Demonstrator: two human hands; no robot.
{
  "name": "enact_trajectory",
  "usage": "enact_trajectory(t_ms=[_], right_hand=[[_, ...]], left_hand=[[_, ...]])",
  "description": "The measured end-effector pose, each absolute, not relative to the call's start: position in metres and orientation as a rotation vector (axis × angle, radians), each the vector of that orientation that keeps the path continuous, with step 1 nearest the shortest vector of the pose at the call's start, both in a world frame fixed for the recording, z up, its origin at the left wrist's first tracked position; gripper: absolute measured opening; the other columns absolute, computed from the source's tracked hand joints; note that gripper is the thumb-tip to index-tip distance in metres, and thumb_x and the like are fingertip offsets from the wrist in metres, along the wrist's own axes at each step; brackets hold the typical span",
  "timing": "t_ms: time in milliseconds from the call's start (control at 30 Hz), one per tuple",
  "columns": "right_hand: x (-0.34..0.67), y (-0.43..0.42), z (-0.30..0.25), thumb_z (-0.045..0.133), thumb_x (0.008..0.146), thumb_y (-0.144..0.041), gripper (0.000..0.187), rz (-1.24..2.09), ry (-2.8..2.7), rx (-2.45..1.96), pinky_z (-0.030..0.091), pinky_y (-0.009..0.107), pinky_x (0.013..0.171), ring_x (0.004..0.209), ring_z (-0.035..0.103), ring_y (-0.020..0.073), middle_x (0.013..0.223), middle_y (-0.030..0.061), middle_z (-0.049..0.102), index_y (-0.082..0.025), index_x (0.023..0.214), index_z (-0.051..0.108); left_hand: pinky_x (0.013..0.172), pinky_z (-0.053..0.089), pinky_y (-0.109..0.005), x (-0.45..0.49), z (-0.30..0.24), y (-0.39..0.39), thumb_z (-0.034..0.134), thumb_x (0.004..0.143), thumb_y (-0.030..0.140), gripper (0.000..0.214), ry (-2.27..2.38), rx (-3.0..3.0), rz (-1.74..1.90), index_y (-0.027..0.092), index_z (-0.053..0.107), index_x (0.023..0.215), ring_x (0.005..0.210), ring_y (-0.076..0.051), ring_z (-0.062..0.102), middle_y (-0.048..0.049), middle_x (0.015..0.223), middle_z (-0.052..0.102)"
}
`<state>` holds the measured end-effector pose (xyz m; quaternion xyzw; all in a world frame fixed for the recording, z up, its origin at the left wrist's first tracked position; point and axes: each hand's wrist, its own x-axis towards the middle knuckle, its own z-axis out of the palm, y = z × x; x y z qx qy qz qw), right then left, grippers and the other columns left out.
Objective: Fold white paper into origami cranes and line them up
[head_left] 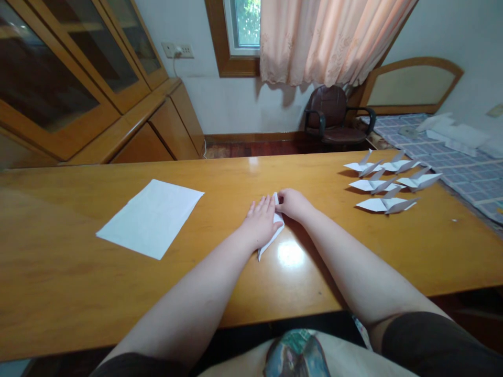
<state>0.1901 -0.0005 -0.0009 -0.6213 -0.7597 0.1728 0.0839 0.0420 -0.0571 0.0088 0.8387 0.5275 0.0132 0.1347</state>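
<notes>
A narrow piece of folded white paper (277, 222) lies on the wooden table (220, 283) in front of me, partly covered by my hands. My left hand (260, 222) rests flat over it, fingers stretched out and pressing it to the tabletop. At the paper's upper right edge, the curled fingers of my right hand (292, 203) pinch it. Its middle is hidden under my left palm. To the left lies a flat sheet of white paper (151, 220). Several folded paper cranes (387, 204) stand in a group on the right.
Beyond the table are a brown office chair (332, 118), a pink curtain (318, 39) and a bed (467, 173) with a checked cover. A wooden cabinet (129, 128) with glass doors stands at the left. A tiny white scrap (455, 220) lies near the table's right end.
</notes>
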Motion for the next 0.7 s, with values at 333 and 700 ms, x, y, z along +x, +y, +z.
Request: enact_trajectory(t_ms=[333,700], right_hand=[[0.194,0.001,0.002,0.074,0.067,-0.055,0.036,0.522,-2.068,-1.974,0.035,0.025,0.057,0.070,0.058,0.0155,0.079,0.0025,0.068,-0.021,0.074,0.062],[0.195,0.000,0.006,0.067,0.074,-0.055,0.034,0.521,-2.095,-1.981,0.035,0.025,0.058,0.070,0.058,0.0152,0.081,0.0036,0.068,-0.020,0.076,0.063]], left_hand=[[0.117,-0.001,-0.052,0.045,0.003,-0.061,0.031,0.088,0.062,0.089,1.725,2.272,-0.331,0.004,0.007,0.152,0.147,-0.027,-0.006,-0.0154,0.158,-0.002],[0.116,0.000,-0.058,0.035,0.016,-0.061,0.041,0.089,0.054,0.082,1.469,2.340,-0.368,0.013,0.010,0.153,0.147,-0.029,-0.003,-0.0118,0.158,0.001]])
